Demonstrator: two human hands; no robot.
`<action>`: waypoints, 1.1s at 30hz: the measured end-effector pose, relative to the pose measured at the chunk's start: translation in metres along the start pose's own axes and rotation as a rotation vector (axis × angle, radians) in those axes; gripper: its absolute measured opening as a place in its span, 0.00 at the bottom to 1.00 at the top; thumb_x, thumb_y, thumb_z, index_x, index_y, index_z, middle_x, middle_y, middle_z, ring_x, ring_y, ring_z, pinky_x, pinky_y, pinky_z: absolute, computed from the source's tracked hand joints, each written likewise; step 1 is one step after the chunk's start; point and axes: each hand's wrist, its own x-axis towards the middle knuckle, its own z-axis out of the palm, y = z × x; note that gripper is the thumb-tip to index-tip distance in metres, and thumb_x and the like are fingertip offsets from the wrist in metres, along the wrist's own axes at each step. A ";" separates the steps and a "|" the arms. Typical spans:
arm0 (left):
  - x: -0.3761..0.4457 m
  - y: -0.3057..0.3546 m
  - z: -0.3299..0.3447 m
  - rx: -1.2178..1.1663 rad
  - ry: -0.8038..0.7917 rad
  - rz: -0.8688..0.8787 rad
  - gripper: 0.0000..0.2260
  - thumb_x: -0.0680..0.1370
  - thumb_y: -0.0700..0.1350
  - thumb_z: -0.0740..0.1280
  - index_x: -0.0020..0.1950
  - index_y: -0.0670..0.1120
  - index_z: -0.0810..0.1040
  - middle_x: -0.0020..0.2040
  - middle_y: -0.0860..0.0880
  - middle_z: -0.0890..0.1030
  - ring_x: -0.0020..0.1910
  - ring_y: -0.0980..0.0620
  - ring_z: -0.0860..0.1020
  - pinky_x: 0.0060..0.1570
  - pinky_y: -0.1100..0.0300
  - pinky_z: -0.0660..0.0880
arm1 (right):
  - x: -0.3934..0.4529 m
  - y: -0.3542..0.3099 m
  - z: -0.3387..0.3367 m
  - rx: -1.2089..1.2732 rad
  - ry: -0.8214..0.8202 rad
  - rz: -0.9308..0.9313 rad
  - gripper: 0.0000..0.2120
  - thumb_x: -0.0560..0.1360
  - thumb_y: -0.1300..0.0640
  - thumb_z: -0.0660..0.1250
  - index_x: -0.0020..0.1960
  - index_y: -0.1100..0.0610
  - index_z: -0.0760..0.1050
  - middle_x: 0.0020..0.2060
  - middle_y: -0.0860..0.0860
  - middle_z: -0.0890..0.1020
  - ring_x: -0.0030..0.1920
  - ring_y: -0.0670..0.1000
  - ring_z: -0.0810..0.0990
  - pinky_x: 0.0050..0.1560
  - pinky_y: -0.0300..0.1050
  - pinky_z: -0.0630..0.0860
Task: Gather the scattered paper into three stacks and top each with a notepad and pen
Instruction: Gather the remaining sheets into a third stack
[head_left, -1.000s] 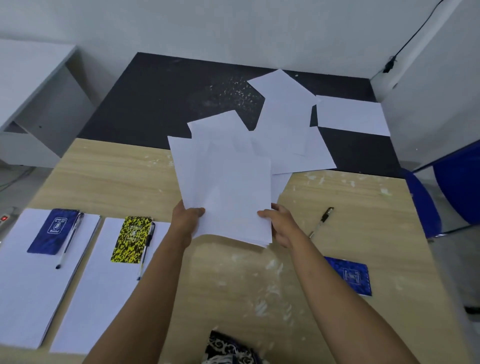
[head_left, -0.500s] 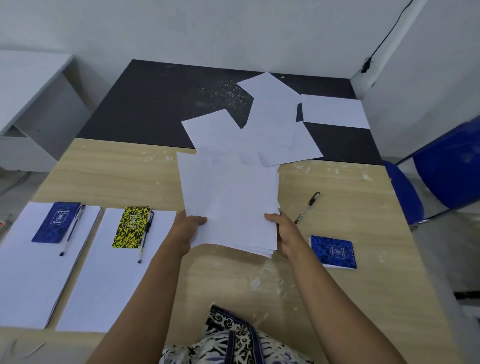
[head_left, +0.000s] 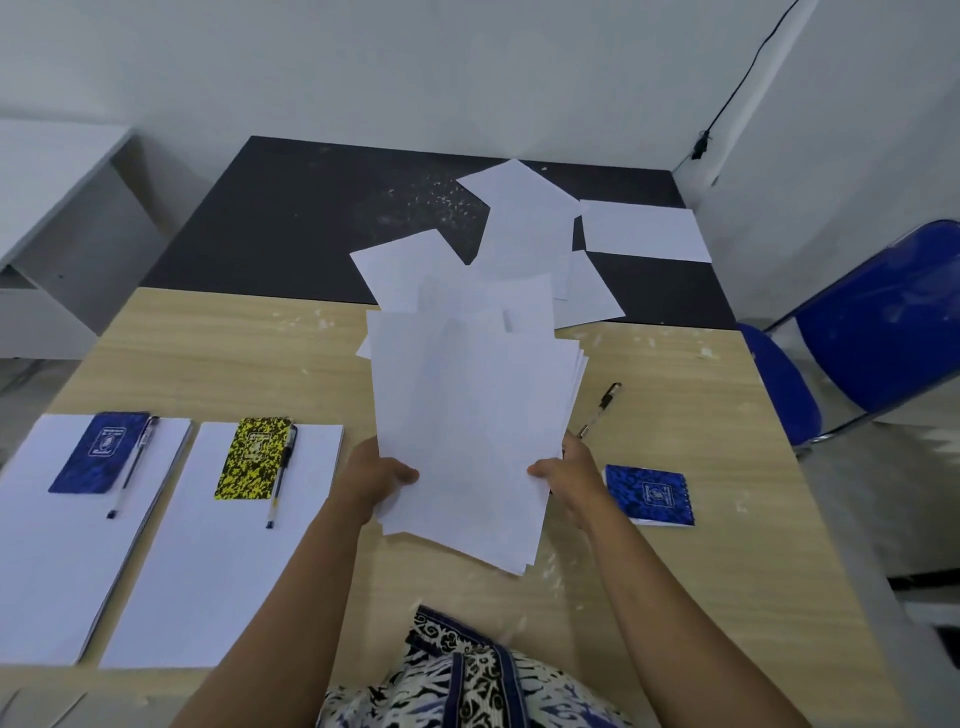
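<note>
Both hands, the left hand (head_left: 378, 480) and right hand (head_left: 567, 480), grip the bundle (head_left: 467, 431) by its sides and have pulled it closer and squared it up a bit, so stack 3 is coming, though loose sheets (head_left: 524, 228) wait behind.

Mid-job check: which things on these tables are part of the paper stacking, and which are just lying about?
In the job:
- sheaf of paper, gripped by left hand and right hand
- scattered sheets
- two finished stacks
- loose pen
- loose blue notepad

Lying about:
- blue chair
- wall cable
</note>
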 end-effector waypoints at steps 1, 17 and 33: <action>-0.002 0.001 0.001 -0.003 -0.001 0.011 0.18 0.70 0.29 0.70 0.57 0.42 0.76 0.49 0.45 0.79 0.47 0.44 0.77 0.49 0.54 0.71 | -0.001 -0.001 -0.001 -0.004 0.002 -0.014 0.20 0.72 0.74 0.66 0.58 0.56 0.73 0.50 0.52 0.80 0.50 0.53 0.79 0.48 0.44 0.77; -0.011 0.011 0.006 -0.080 0.095 0.279 0.18 0.70 0.27 0.66 0.57 0.41 0.77 0.45 0.52 0.80 0.44 0.49 0.78 0.37 0.60 0.73 | -0.014 -0.009 -0.007 0.103 0.073 -0.157 0.13 0.74 0.69 0.67 0.56 0.58 0.77 0.48 0.49 0.82 0.47 0.49 0.81 0.49 0.43 0.78; -0.013 0.020 0.001 -0.309 0.065 0.407 0.21 0.69 0.40 0.72 0.62 0.43 0.77 0.54 0.48 0.83 0.51 0.49 0.82 0.48 0.54 0.78 | -0.027 -0.022 -0.010 0.082 0.117 -0.270 0.13 0.75 0.66 0.68 0.56 0.54 0.77 0.49 0.46 0.83 0.49 0.48 0.82 0.49 0.45 0.79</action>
